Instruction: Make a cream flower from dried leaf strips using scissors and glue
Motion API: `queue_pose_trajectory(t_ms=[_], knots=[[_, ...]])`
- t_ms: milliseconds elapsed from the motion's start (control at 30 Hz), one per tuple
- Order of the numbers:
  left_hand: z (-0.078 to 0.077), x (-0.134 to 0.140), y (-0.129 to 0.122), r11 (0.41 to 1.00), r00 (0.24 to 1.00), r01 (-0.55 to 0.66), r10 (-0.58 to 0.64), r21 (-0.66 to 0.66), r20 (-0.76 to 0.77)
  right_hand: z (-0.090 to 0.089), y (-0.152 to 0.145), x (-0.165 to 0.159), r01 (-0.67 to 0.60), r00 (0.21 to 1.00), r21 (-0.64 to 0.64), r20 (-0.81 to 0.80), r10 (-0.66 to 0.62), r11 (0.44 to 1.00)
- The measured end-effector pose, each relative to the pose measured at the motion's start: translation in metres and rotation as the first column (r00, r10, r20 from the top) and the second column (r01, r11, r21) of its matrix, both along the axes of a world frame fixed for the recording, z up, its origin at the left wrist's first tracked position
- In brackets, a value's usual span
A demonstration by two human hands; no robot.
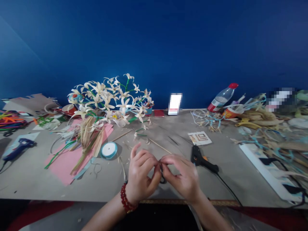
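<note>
Near the table's front edge, my left hand (pixel 143 175) and my right hand (pixel 181 176) meet with thumbs and index fingertips pinched together. Whatever lies between the fingertips is too small and covered to make out. My left wrist wears a red bead bracelet (pixel 125 199), and that hand's little finger sticks up. A dark curved thing (pixel 163 179) shows just below the fingertips; I cannot tell if it is held. To the right of my right hand lies a black glue gun (pixel 204 160). A ribbon spool (pixel 109 150) lies left of my left hand.
White paper-like flowers (pixel 124 104) on green stems stand at the back. Pink paper (pixel 64 165) with dried husks (pixel 86 134) lies left, beyond it a blue glue gun (pixel 19 149). A power strip (pixel 262 171), tangled fibres and a tilted bottle (pixel 221 98) occupy the right.
</note>
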State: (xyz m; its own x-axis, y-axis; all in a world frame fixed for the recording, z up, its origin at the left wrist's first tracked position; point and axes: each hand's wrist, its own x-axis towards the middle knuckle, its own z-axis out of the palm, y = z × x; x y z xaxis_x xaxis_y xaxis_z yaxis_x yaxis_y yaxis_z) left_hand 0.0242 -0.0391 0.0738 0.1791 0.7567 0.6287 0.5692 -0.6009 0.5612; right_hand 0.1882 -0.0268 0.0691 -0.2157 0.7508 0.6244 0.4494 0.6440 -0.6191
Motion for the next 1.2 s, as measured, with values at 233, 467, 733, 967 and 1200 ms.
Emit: queue_pose_trajectory(t_ms=[233, 467, 733, 967, 1200], knots=[[0.000, -0.003, -0.001, 0.999, 0.999, 0.003, -0.002, -0.044, 0.035, 0.003, 0.006, 0.025, 0.217, 0.974, 0.172, 0.027, -0.225, 0.961], [0.003, 0.000, -0.001, 0.999, 1.000, 0.008, -0.008, -0.052, 0.006, 0.008, 0.000, 0.010, -0.053, 0.990, -0.012, 0.129, 0.054, 0.999], [-0.001, 0.000, -0.003, 0.999, 1.000, -0.010, 0.010, -0.051, 0.006, 0.002, 0.007, 0.013, -0.004, 0.993, 0.033, 0.120, 0.000, 0.999], [-0.003, 0.001, -0.003, 0.998, 0.999, -0.003, 0.006, -0.068, 0.035, 0.000, 0.000, 0.011, -0.005, 0.999, -0.147, 0.034, 0.010, 0.989], [-0.004, 0.003, -0.004, 0.999, 0.998, -0.006, 0.008, -0.040, 0.057, 0.002, 0.001, 0.001, 0.004, 0.998, -0.123, 0.060, 0.003, 0.992]])
